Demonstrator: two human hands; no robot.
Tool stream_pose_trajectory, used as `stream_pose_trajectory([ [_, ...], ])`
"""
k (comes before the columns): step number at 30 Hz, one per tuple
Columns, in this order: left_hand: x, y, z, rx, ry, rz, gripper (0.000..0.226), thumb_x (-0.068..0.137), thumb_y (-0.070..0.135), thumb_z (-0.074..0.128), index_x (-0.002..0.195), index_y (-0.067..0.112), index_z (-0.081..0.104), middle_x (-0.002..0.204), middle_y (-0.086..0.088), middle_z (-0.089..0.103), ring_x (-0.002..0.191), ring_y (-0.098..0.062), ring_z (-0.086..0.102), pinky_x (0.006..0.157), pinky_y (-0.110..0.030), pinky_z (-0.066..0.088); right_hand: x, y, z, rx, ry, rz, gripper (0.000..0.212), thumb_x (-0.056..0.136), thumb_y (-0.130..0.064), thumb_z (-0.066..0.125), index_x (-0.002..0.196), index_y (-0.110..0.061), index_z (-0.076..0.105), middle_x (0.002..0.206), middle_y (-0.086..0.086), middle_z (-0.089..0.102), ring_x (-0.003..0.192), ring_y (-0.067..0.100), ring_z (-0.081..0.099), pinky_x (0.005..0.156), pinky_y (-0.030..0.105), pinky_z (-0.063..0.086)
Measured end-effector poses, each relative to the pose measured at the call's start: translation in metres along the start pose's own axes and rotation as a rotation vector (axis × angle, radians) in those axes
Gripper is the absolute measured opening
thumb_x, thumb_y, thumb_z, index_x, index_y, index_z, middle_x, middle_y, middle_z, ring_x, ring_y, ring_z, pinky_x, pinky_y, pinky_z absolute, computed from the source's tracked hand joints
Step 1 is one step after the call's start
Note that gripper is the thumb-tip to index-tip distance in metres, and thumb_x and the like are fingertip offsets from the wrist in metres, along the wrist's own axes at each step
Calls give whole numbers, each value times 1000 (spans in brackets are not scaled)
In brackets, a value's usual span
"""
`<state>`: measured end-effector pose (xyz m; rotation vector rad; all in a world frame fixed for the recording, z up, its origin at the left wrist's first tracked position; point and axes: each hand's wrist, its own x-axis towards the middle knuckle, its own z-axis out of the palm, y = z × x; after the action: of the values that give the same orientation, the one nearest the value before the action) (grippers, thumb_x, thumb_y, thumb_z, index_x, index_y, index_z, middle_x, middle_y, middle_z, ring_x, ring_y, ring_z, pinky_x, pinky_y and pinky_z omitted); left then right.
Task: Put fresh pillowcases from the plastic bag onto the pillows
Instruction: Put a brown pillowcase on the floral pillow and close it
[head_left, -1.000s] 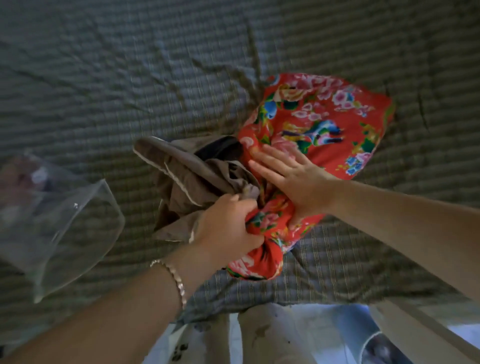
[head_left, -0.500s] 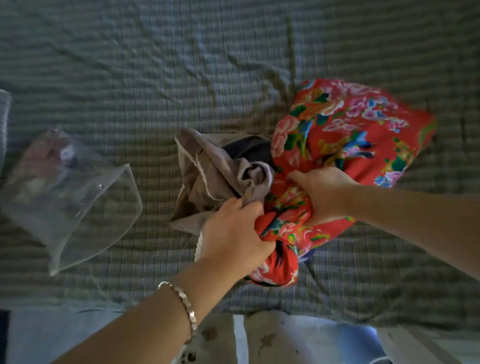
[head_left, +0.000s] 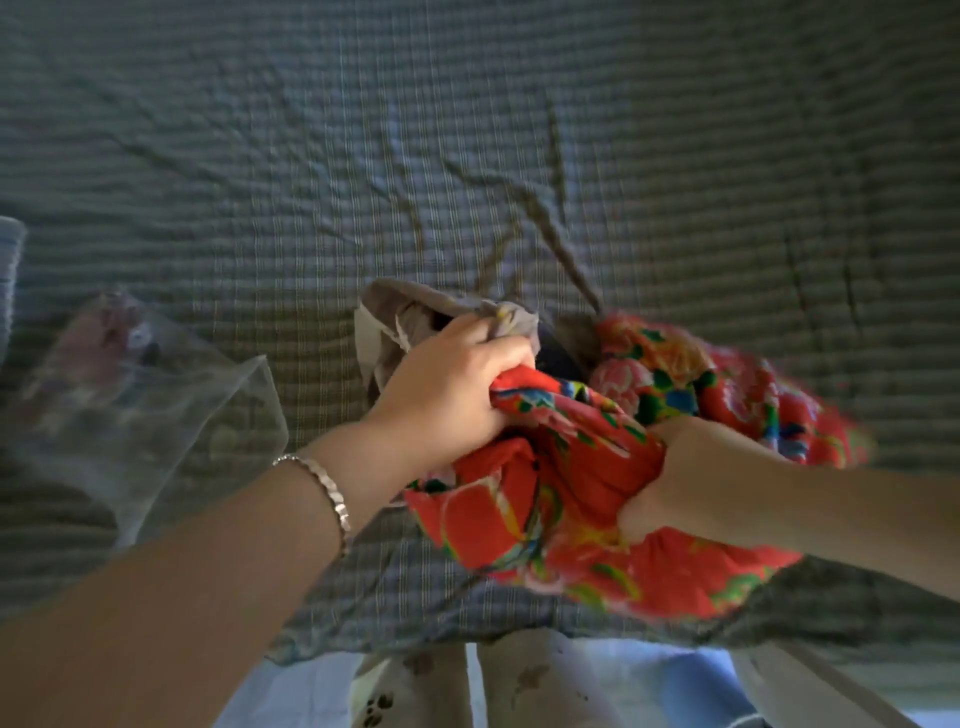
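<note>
Two hands are clenched in cloth at the near edge of the bed (head_left: 260, 156), and the red floral pillow (head_left: 649, 545) is the thing to steer by. Closest to the person, the right hand (head_left: 670, 478) is fisted tight into a bunch of the red fabric at the pillow's middle. Just left of it, the left hand (head_left: 447, 400), a bracelet (head_left: 322, 488) at its wrist, grips a fold of the red cloth together with the taupe pillowcase (head_left: 410, 317), which sits crumpled against the pillow's far-left end.

I'd judge the pillow light, soft and squashy; it bulges and folds wherever it is squeezed, so it will give no firm edge. It looks best taken by a gathered end and fed in a bit at a time. The pillowcase is thin, limp woven cloth with a pale trim along one hem; it wants holding at the rim of its opening, and I cannot tell whether that rim is what the left hand has.

Well left of the pillow lies the plastic bag (head_left: 156, 405), clear, crinkly, mouth towards the pillow, with something blurred inside. Beyond the pillow the bed stretches away under a grey-green checked sheet, rumpled into long creases.
</note>
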<state>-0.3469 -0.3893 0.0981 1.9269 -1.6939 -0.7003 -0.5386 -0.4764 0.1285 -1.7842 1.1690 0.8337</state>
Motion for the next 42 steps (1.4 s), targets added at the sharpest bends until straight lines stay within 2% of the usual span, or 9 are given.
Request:
stream_pose_trajectory([
  [7, 7, -55, -26, 35, -220, -274, 61, 65, 55, 73, 116, 24, 60, 111, 0, 54, 105, -17, 53, 91, -33, 44, 20, -19, 48, 140, 169, -98, 68, 62, -39, 74, 124, -36, 46, 82, -16, 54, 85, 15, 60, 71, 24, 48],
  [10, 0, -94, -43, 119, -52, -411, 37, 86, 33, 60, 119, 18, 58, 113, -13, 59, 100, -32, 58, 85, -39, 47, 37, -21, 81, 148, 209, -152, 85, 66, -50, 68, 140, -42, 27, 100, -12, 62, 98, 17, 61, 77, 24, 48],
  [15, -13, -123, -67, 594, 108, -657, 44, 87, -2, 43, 129, 13, 46, 130, -19, 46, 102, -45, 54, 70, -46, 40, 57, -16, 90, 64, 264, -367, 69, 60, -68, 57, 119, -34, 58, 111, -12, 53, 100, 15, 59, 83, 26, 48],
  [20, -18, -134, -64, 361, 128, -741, 40, 87, 11, 54, 125, 11, 42, 123, -22, 51, 103, -44, 53, 69, -35, 34, 78, -23, 83, -10, 150, -509, 88, 45, -74, 47, 126, -39, 55, 154, -8, 3, 140, 14, 4, 113, 31, 9],
  [23, -15, -122, -53, 268, 20, -643, 65, 79, 13, 64, 136, 17, 34, 126, -16, 51, 109, -39, 53, 71, -32, 37, 98, -34, 84, 125, 51, -525, 65, 60, -48, 76, 121, -38, 57, 140, -16, 34, 120, 1, 41, 97, 9, 27],
  [26, -12, -115, -51, 579, -142, -613, 68, 84, 15, 58, 143, 23, 25, 127, -20, 45, 103, -43, 55, 70, -40, 40, 101, -29, 89, 212, 253, -478, 38, 61, -35, 77, 97, -29, 68, 95, -9, 69, 88, 13, 65, 77, 24, 49],
  [33, -9, -133, -102, 942, -265, -612, 69, 88, 5, 46, 145, 30, 18, 140, -14, 32, 118, -41, 41, 87, -46, 44, 11, -14, 62, 322, 588, -643, 33, 57, -47, 63, 79, -22, 64, 70, -8, 65, 65, 8, 61, 55, 22, 46],
  [37, -4, -94, -88, 676, -370, -481, 76, 81, 25, 61, 146, 29, 20, 132, -15, 46, 112, -36, 54, 82, -37, 45, 11, -28, 44, 261, 703, -624, 29, 57, -49, 56, 78, -29, 51, 61, -20, 51, 64, 9, 51, 51, 18, 36],
  [42, -5, -50, -57, 385, -184, -235, 52, 87, 36, 43, 137, 22, 43, 132, -9, 52, 109, -36, 56, 84, -43, 49, 36, -54, 60, -28, 633, -771, 27, 56, -42, 64, 74, -23, 61, 71, -7, 62, 60, 20, 63, 46, 21, 41],
])
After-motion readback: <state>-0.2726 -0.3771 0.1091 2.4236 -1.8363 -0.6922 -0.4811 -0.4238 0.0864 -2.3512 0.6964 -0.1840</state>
